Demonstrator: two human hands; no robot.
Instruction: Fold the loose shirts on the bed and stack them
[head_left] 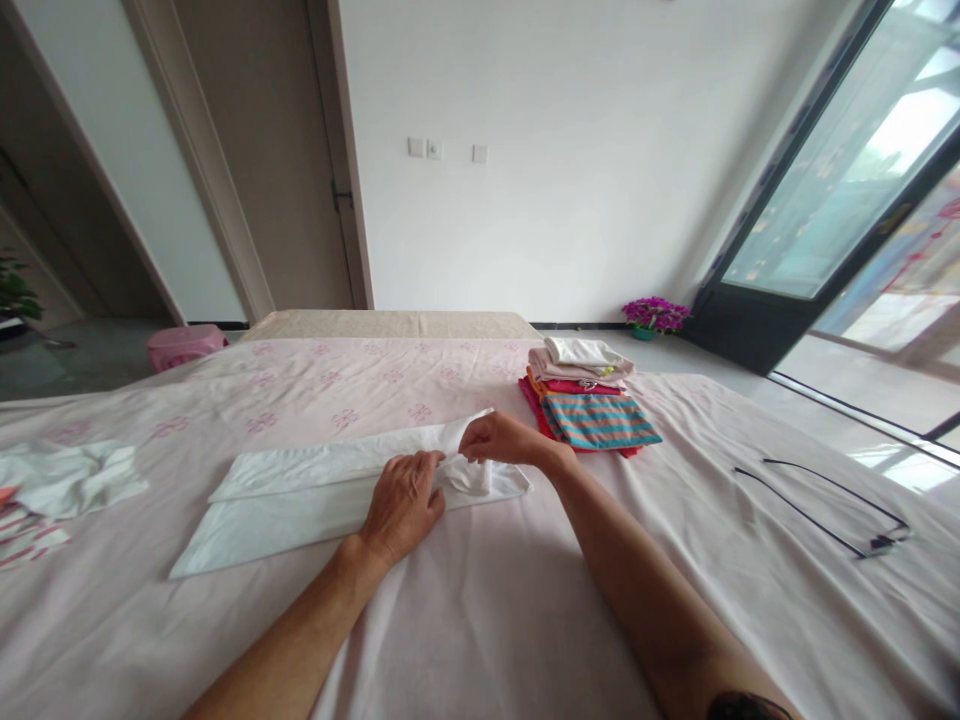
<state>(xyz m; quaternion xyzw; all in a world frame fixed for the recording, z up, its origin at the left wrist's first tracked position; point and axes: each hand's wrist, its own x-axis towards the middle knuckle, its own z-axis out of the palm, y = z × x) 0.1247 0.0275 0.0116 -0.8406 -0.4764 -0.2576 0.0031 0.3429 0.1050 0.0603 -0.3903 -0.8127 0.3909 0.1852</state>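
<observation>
A white garment [292, 505], folded lengthwise into a long strip, lies across the sheet in front of me. My left hand [405, 500] rests on it near the middle, palm down, fingers stretched out and pressing the cloth. Toward its right end, my right hand [495, 438] has its fingers closed in a pinch on the fabric, which is lifted and bunched just beneath. The fingertips of that hand are partly hidden. Which kind of garment it is cannot be made out.
Folded clothes [592, 400] are stacked beyond my right hand. Black-framed glasses [874, 545] lie on the pink sheet [525, 610] at right. Crumpled white clothing [75, 480] lies at far left. A pink stool [187, 345] and purple flowers [656, 313] stand beyond the sheet.
</observation>
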